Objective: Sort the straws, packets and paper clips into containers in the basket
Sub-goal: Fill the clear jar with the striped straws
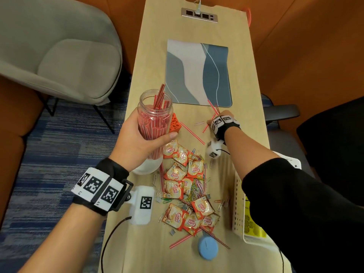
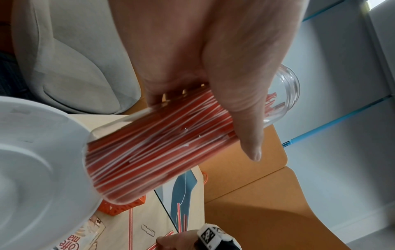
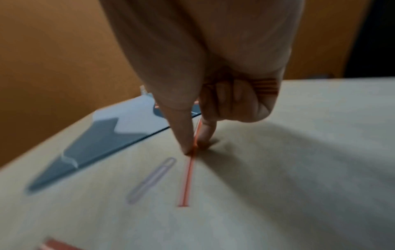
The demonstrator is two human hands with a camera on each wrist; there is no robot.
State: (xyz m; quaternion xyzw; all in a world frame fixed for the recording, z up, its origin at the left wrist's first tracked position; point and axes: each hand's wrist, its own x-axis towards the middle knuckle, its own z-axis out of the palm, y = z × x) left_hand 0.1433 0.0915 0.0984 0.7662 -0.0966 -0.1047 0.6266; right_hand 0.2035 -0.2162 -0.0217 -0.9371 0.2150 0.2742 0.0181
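Note:
My left hand (image 1: 137,142) grips a clear jar (image 1: 154,117) packed with red-and-white straws (image 2: 162,145) and holds it tilted above the table's left side. My right hand (image 1: 218,120) reaches to the far side of the pile. Its thumb and forefinger pinch a red straw (image 3: 189,174) that lies on the table, while the curled fingers hold a few more straws (image 3: 266,86). A pale paper clip (image 3: 151,179) lies just left of that straw. Orange creamer packets (image 1: 185,186) and coloured paper clips (image 1: 197,188) lie heaped in the table's middle.
A white perforated basket (image 1: 239,209) sits at the right edge under my right forearm. A blue-grey mat (image 1: 197,71) lies further off. An orange lattice block (image 1: 175,124) stands behind the jar, a white bowl (image 1: 149,166) under it, and a blue round lid (image 1: 207,248) near me.

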